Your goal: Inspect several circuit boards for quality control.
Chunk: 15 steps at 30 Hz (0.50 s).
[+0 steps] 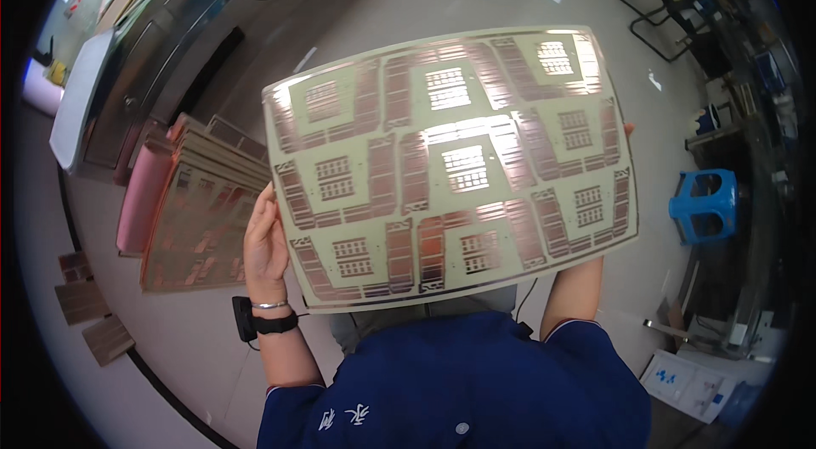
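Observation:
A large pale green circuit board panel [501, 109] with shiny copper patterns fills the middle of the head view, tilted so its right side sits higher. My left hand [267, 237] grips its left edge, with the fingers going behind the board. The right hand [629, 131] is almost wholly hidden behind the panel; just a bit of a fingertip shows at the right edge, and my right forearm passes under the board. Light glares off the copper near the centre and upper right.
Several similar panels [200, 228] lean in a stack at the left, beside a pink roll or sheet [140, 198]. A metal cabinet [127, 101] stands beyond them. On the right are a blue plastic stool [704, 204], a black-framed chair [667, 11] and a white tray [688, 385].

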Tool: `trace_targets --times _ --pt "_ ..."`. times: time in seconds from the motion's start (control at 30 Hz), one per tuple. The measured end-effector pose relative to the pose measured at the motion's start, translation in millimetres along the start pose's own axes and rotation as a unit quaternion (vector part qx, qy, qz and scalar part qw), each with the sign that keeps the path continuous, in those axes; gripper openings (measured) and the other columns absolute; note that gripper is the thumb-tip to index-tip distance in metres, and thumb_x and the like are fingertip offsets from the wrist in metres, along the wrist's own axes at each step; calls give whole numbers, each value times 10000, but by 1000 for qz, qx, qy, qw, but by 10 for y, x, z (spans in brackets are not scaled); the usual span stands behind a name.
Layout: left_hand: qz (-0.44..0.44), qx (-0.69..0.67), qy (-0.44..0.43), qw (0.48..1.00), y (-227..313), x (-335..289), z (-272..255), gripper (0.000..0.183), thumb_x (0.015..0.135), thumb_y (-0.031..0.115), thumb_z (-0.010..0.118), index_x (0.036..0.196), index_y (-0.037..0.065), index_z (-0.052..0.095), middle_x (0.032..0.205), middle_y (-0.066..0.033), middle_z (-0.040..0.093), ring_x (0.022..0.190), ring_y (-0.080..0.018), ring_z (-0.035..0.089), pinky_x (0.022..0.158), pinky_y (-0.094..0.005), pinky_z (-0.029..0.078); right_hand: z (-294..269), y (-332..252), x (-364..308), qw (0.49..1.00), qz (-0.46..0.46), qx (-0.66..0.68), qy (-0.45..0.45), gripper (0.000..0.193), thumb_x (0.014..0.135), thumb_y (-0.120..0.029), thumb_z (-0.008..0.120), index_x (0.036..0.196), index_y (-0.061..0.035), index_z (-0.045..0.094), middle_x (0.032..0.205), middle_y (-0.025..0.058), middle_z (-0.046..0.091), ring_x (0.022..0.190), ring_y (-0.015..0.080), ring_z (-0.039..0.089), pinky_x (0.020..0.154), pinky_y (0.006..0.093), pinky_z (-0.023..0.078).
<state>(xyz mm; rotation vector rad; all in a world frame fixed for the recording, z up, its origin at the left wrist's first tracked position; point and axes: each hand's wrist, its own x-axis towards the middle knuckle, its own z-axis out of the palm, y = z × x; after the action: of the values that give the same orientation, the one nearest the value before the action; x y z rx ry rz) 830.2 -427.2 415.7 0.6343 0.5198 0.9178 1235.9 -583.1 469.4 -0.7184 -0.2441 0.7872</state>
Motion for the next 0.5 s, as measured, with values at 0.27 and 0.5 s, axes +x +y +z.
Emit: trace_targets --times 0.27,0.5 --pt "-7 28 68 997 -119 -40 -119 403 969 111 403 1355 13 340 1298 -131 493 1162 -198 516 953 -310 473 -69 -18 217 999 15 51 4 632 897 -538 465 1311 -61 436 1237 135 505 1072 214 543 841 316 517" --pt "30 52 145 988 -283 -61 -162 366 956 63 399 1318 9 401 1266 -132 522 1132 -209 541 957 -324 482 -541 -144 525 923 171 269 -215 524 916 -295 470 1356 -24 379 1300 189 494 1153 288 527 911 424 479"
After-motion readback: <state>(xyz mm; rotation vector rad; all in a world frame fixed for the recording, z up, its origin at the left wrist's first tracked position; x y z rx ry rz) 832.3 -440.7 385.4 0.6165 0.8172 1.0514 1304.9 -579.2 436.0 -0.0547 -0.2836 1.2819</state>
